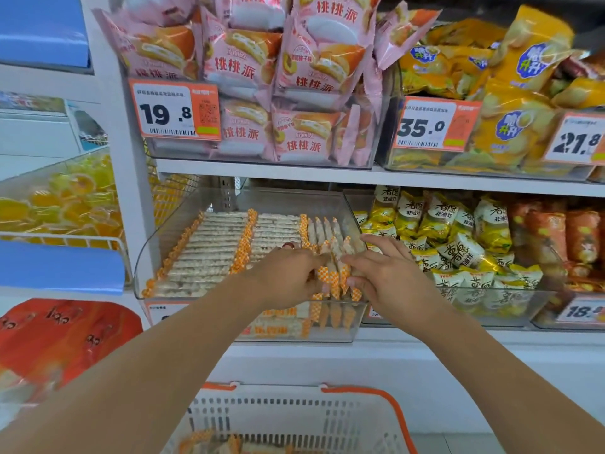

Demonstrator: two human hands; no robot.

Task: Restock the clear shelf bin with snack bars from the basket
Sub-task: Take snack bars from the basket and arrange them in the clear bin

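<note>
Together — both hands (334, 276) on snack bars (337, 257)

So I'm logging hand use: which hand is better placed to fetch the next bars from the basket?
Probably left. The left hand grips the upright bars, as the right hand does, but the basket's remaining bars lie under the left arm.
</note>
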